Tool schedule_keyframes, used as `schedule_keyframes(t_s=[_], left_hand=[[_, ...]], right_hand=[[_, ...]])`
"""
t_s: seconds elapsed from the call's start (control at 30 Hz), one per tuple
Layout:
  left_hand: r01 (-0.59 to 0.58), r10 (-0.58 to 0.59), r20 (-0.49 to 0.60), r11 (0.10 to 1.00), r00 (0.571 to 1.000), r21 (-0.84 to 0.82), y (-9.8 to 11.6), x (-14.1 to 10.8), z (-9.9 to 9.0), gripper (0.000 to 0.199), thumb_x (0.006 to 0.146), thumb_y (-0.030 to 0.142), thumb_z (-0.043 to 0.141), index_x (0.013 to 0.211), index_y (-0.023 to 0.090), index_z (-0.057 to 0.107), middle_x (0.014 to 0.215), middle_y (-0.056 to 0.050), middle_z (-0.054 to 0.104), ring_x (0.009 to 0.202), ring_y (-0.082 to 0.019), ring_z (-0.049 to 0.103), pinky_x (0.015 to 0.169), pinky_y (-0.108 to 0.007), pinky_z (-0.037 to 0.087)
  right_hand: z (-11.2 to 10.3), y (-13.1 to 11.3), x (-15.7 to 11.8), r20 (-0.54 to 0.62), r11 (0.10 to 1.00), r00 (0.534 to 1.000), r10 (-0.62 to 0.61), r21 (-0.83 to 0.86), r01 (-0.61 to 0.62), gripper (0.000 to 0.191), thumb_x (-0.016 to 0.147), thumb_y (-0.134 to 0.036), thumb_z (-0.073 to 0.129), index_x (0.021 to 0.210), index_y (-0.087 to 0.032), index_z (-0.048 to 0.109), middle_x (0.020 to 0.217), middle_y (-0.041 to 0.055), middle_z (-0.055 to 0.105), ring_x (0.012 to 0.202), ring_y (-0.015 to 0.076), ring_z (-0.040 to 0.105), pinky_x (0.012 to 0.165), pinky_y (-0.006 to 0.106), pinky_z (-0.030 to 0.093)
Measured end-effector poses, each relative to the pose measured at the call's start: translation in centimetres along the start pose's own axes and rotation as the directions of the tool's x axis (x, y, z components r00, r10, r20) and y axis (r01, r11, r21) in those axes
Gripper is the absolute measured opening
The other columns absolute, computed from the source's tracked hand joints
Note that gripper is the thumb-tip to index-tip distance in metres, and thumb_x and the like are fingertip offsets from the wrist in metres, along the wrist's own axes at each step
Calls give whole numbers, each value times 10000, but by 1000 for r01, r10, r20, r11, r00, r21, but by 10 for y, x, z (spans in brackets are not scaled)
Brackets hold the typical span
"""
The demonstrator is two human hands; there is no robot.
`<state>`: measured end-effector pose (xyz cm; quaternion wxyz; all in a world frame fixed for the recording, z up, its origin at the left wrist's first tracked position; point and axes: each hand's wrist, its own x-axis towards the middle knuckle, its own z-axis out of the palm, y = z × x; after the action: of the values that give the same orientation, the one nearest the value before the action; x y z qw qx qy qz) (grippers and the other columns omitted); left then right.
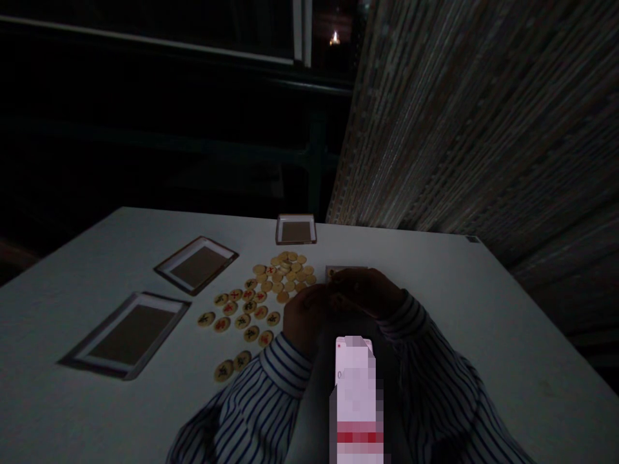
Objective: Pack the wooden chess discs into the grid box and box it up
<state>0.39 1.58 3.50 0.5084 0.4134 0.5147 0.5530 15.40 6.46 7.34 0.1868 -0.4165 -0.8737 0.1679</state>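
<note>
Round wooden pieces with red or black characters (pixel 242 321) lie spread on the white table, left of my hands. Behind them is a heap of similar pieces (pixel 290 270), many with no marking visible. My left hand (pixel 305 316) is beside the heap with its fingers curled in; what it holds, if anything, is hidden in the dark. My right hand (pixel 365 290) is bent over a flat box (pixel 355 267), with a small round piece (pixel 331 273) at its fingertips. The two hands are close together.
Three shallow trays stand on the table (pixel 483 309): one at the near left (pixel 135 332), one behind it (pixel 196 264) and one at the back (pixel 296 232). A lit phone (pixel 355 380), partly pixelated, is between my forearms. A string curtain (pixel 435 116) hangs behind.
</note>
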Motion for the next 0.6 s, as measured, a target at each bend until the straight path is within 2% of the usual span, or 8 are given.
schedule_keyframes(t_s=[0.17, 0.4, 0.6], left_hand=[[35, -36, -7, 997, 999, -65, -6, 2, 0, 214, 688, 287, 590, 854, 171, 658, 847, -53, 708, 771, -180, 658, 667, -266, 556], [39, -39, -25, 999, 999, -2, 1, 1, -1, 176, 696, 223, 576, 835, 172, 673, 870, -43, 706, 828, -181, 647, 742, -265, 545], [79, -80, -9, 994, 997, -78, 6, 0, 2, 170, 699, 241, 576, 827, 192, 678, 830, -32, 710, 768, -177, 655, 676, -256, 558]], right_hand=[[-1, -2, -1, -1, 997, 1000, -19, 73, 19, 221, 828, -301, 499, 1000, -223, 612, 911, 36, 689, 833, 153, 638, 742, 292, 495], [-1, -2, 0, 27, 995, 999, -35, 93, 32, 207, 830, -284, 495, 991, -223, 610, 900, 25, 687, 818, 140, 636, 734, 287, 490], [1, -1, 0, 21, 996, 999, -28, 88, 26, 207, 814, -297, 517, 981, -219, 609, 891, 26, 687, 799, 140, 638, 706, 271, 489]])
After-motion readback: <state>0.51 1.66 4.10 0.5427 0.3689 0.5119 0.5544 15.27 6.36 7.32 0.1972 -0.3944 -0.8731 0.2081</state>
